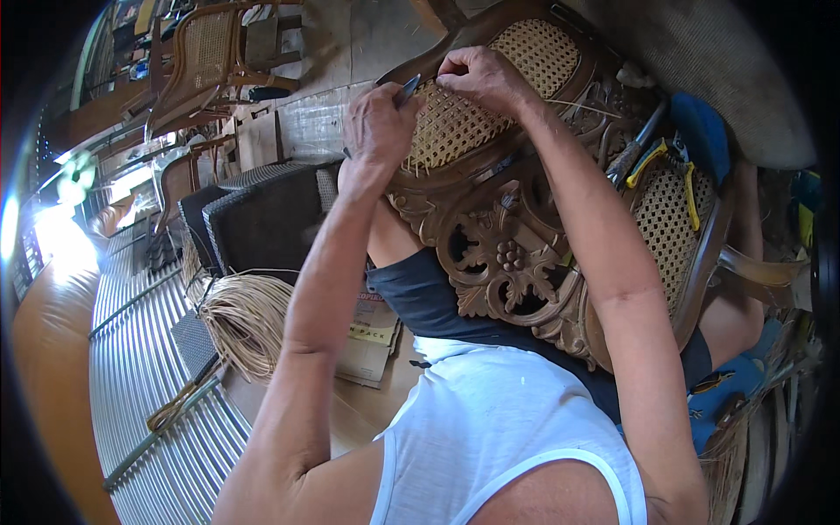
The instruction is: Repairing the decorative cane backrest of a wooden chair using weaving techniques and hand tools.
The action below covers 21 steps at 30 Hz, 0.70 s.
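Note:
A carved dark wooden chair back [512, 258] rests across my lap, with a woven cane panel [455, 131] at its top and another cane panel [674, 232] to the right. My left hand [379, 127] grips a pointed metal tool [408, 90] at the upper panel's left edge. My right hand [477, 79] is pinched against that panel's weave near the frame; what its fingertips hold is too small to make out. A loose cane strand [584, 108] lies across the right of the panel. Tools with yellow handles [649, 163] lie on the right-hand panel.
A cane coil [245, 319] and cardboard [372, 354] lie at left, beside a dark wicker seat [262, 223]. Other wooden cane chairs [197, 52] stand at upper left, a striped metal surface [157, 437] at lower left. A blue object [700, 131] is at upper right.

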Motion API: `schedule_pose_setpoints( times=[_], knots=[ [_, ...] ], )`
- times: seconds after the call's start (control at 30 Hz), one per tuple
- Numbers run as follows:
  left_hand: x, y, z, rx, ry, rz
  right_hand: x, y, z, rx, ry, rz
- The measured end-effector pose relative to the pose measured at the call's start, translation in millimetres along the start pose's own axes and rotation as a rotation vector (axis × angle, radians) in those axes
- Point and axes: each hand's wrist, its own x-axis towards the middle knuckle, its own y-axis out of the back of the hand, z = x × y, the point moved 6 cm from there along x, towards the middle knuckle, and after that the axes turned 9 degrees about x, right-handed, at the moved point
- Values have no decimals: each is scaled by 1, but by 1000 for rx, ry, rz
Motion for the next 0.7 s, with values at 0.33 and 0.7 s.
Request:
schedule_pose_setpoints(
  times=[0.33,0.7],
  knots=[
    [22,22,-29,-117,-135,343,-17,-15,-11,-157,64,136],
    [25,35,-18,-44,-214,257,-108,90,35,-9,-151,562]
  ],
)
